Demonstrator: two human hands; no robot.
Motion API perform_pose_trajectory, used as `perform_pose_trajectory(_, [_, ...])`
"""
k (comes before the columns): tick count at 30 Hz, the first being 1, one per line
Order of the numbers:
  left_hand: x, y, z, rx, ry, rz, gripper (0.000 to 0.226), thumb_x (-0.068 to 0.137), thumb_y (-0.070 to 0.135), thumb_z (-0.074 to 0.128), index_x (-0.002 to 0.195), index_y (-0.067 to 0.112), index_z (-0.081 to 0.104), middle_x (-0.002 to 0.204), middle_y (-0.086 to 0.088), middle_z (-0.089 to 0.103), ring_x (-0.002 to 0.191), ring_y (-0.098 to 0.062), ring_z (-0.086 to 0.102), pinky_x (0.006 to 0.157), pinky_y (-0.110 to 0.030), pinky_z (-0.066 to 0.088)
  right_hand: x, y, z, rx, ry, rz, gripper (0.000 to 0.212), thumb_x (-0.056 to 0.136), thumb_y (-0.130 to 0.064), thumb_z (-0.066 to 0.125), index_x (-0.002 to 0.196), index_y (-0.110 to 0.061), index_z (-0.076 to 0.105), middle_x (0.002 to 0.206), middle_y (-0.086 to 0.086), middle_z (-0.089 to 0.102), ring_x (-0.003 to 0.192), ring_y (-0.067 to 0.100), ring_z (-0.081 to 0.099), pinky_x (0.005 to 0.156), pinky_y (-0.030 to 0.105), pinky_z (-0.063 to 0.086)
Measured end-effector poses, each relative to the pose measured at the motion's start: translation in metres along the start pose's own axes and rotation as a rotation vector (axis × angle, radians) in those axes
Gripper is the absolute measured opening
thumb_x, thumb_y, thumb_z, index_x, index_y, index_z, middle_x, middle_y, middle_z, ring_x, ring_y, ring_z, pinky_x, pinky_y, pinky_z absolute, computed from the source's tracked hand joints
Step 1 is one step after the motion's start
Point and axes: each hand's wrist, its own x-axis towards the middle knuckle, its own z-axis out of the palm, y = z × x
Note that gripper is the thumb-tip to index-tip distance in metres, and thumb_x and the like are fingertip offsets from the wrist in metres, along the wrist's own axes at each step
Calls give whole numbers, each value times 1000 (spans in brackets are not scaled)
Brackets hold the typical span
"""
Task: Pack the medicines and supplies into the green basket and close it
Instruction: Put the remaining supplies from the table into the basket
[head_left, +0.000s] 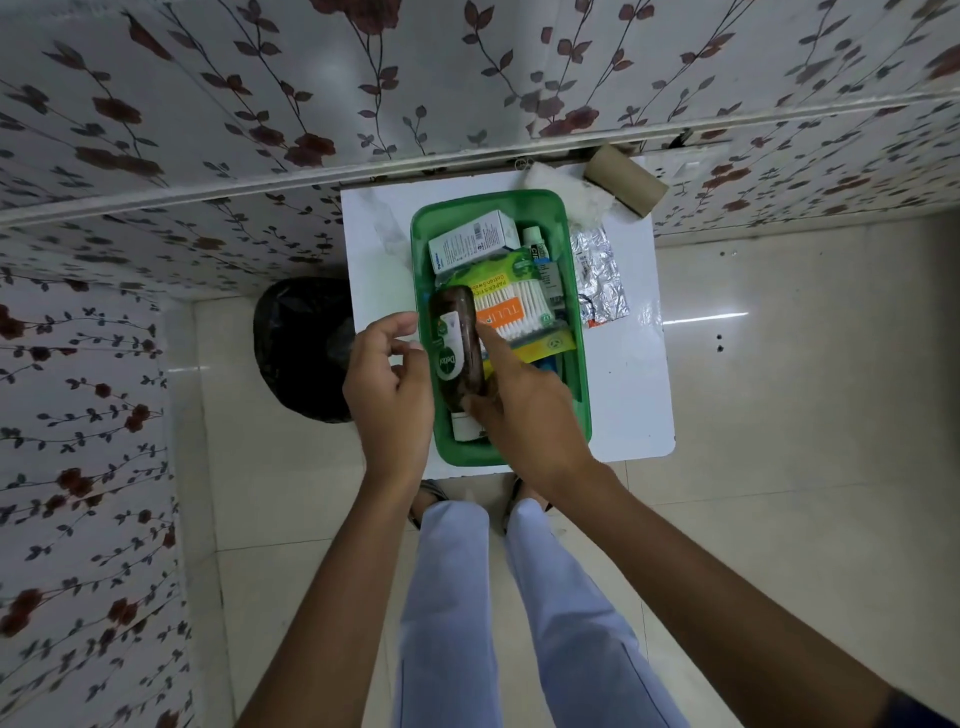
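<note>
- Lying along the left side of the green basket (574, 332), the brown antiseptic bottle (460, 358) looks rigid, liquid-heavy and slick.
- Right hand (519, 400) pinches its lower body near the white cap (466, 427); that is probably the safest hold.
- Left hand (387, 384) hovers beside it, fingers loosely curled, holding nothing.

Glossy green plastic basket (579, 332), crinkled shiny foil (602, 280), matt cardboard tube (626, 179).

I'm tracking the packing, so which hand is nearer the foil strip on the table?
Right. The right hand is over the green basket, gripping the brown bottle, closer to the foil strip. The left hand hovers beyond the basket's opposite edge.
</note>
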Motion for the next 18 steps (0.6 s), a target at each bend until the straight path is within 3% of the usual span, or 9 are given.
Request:
perform_pose_trajectory(4, [3, 5, 4, 69, 1, 82, 24, 85, 5, 47, 103, 13, 61, 105, -3, 55, 86, 3, 55, 69, -8, 41, 8, -6, 0, -111, -59, -8, 71, 89, -16, 50, 147, -11, 10, 84, 24, 67, 70, 38, 60, 55, 32, 33])
perform_pose_trajectory(8, [10, 7, 11, 251, -63, 171, 31, 84, 10, 47, 112, 12, 61, 115, -9, 51, 109, -21, 51, 92, -30, 44, 10, -13, -2, -299, -138, 9, 74, 90, -14, 43, 147, -6, -3, 97, 24, 65, 82, 37, 61, 54, 32, 30])
perform_pose_trajectory(12, [12, 11, 15, 343, -74, 226, 33, 84, 10, 46, 114, 10, 60, 120, -15, 51, 117, -28, 44, 97, -19, 31, 13, -18, -4, -388, -201, -26, 74, 90, -12, 42, 145, -1, -6, 98, 22, 65, 69, 32, 54, 43, 27, 16])
perform_pose_trajectory(13, [13, 12, 15, 344, -67, 233, 33, 84, 10, 46, 113, 10, 60, 120, -15, 51, 117, -28, 44, 97, -18, 29, 16, -16, -7, -389, -217, -30, 72, 90, -13, 43, 146, -2, -1, 98, 23, 65, 70, 31, 55, 43, 27, 18])
perform_pose_trajectory(15, [15, 16, 16, 333, -62, 254, 32, 84, 10, 47, 112, 10, 61, 120, -16, 51, 117, -28, 45, 96, -11, 28, 23, -11, -22, -297, -149, -68, 57, 91, -17, 45, 142, -4, 23, 95, 22, 68, 77, 33, 64, 48, 32, 37])
perform_pose_trajectory(16, [17, 18, 16, 325, -59, 269, 31, 84, 10, 47, 112, 9, 61, 119, -16, 51, 116, -28, 45, 95, -6, 26, 26, -8, -34, -195, -56, -100, 46, 90, -17, 47, 135, -7, 40, 92, 20, 70, 77, 30, 66, 56, 33, 48])
perform_pose_trajectory(18, [19, 23, 18, 313, -62, 300, 30, 85, 9, 47, 111, 8, 61, 118, -16, 52, 116, -28, 47, 93, 0, 24, 32, 2, -60, 38, 197, -78, 30, 89, -12, 51, 117, -9, 60, 91, 13, 73, 71, 17, 61, 68, 24, 50])
